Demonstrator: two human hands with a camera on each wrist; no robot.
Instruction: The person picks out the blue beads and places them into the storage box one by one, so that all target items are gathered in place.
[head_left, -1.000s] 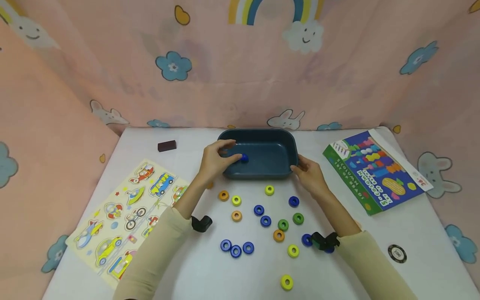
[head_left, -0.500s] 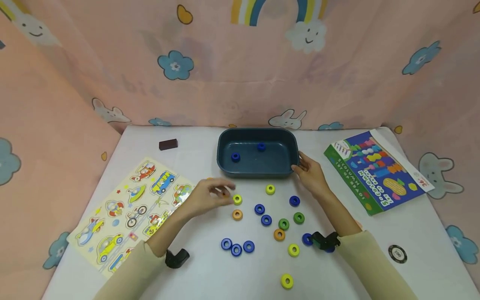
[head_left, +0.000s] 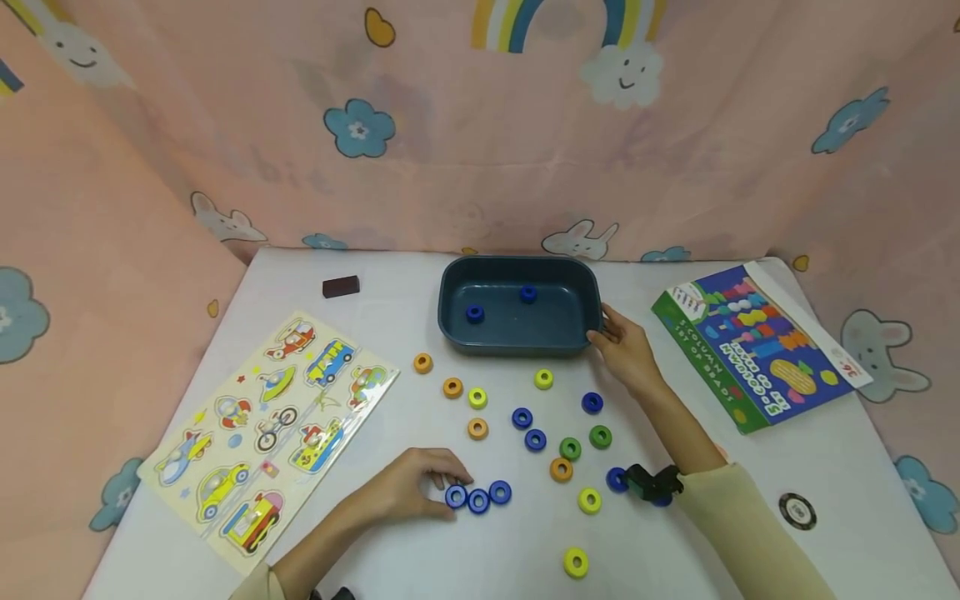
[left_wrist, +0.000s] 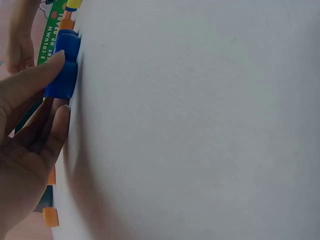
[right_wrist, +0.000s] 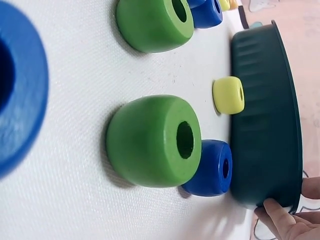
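My left hand (head_left: 416, 487) is low over the table, thumb and forefinger on either side of a blue bead (head_left: 456, 497), the leftmost in a row of three. In the left wrist view the thumb overlaps the blue beads (left_wrist: 65, 80), which sit on the table. My right hand (head_left: 626, 350) holds the dark teal tray (head_left: 517, 346) at its near right corner, thumb on the outer wall in the right wrist view. Inside the tray are two blue beads (head_left: 475, 313). Several blue, green (head_left: 600, 437), yellow (head_left: 589, 500) and orange (head_left: 452, 387) beads lie between the hands.
On the left lies a vehicle picture board (head_left: 270, 433), with a dark brown block (head_left: 341, 287) behind it. A bead set box (head_left: 757, 350) lies at the right, a black round chip (head_left: 797, 511) nearer the front. A pink printed curtain (head_left: 480, 167) hangs behind the table.
My left hand let a blue bead go in the tray, then moved back toward the front to the row of blue beads. The leftmost bead has shifted slightly. My right hand stays on the tray.
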